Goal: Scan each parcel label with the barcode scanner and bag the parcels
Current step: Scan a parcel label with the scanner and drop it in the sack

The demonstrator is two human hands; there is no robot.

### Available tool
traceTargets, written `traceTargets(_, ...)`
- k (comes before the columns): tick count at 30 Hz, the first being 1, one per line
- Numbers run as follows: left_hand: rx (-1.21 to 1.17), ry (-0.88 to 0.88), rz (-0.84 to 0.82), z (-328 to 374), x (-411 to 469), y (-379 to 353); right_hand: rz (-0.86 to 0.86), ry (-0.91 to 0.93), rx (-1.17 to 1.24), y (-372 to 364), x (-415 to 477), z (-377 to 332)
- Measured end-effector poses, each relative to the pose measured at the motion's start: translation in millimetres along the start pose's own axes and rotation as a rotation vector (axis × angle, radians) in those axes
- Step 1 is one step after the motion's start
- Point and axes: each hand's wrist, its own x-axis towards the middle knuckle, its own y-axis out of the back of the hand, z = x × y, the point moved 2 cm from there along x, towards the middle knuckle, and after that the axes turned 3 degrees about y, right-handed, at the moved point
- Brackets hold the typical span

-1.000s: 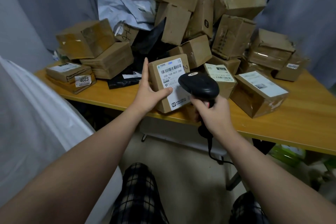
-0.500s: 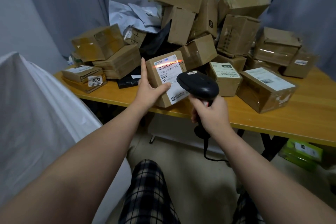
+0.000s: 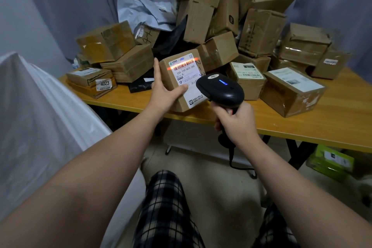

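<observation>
My left hand (image 3: 164, 91) holds a small brown parcel (image 3: 181, 80) at the table's front edge, thumb pressed across its white label, fingers up its left side. An orange scan line lies across the barcode at the label's top. My right hand (image 3: 237, 125) grips the handle of a black barcode scanner (image 3: 220, 89), just right of the parcel. A blue light glows on the scanner's top. Its cable hangs down below my right hand.
A heap of brown boxes (image 3: 261, 32) and grey mailer bags (image 3: 145, 12) covers the wooden table (image 3: 332, 119). A large white bag (image 3: 40, 119) stands at my left. A green box (image 3: 330, 162) lies on the floor under the table at right.
The scan line came on across the barcode half a second ago and stays lit. The blue light on the scanner is now on. Both hands stay in place.
</observation>
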Motion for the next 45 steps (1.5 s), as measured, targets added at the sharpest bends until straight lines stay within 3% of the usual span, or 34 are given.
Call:
traceTargets(6,-0.161,-0.088,0.041,8,-7,4,-0.019,0.054,-0.003,-1,4,-10)
traceTargets(12,-0.104,-0.131,0.104,19,-22,27,-0.052,0.121,0.012,-18,7,-28)
traceTargets(16,-0.108,-0.137,0.141,16,-44,56,-0.174,0.128,0.046,-51,1,-41)
traceTargets(22,-0.061,0.073,0.435,-53,-95,159,-0.476,-0.009,0.115,-141,-24,-35)
traceTargets(26,0.045,0.274,0.669,-113,-124,245,-0.666,-0.092,0.026,-211,-35,-12)
traceTargets(29,0.163,0.395,0.739,-150,-127,285,-0.765,-0.085,-0.099,-267,-42,7)
traceTargets(31,0.272,0.486,0.697,-173,-121,298,-0.848,-0.075,-0.168,-302,-48,20)
traceTargets(36,0.470,0.732,0.374,-258,-119,300,-1.040,-0.090,-0.340,-367,-64,68)
traceTargets(41,0.682,0.846,0.336,-329,-143,297,-1.123,-0.129,-0.418,-395,-75,118)
traceTargets(45,0.881,0.837,0.260,-361,-149,292,-1.154,-0.147,-0.478,-402,-81,143)
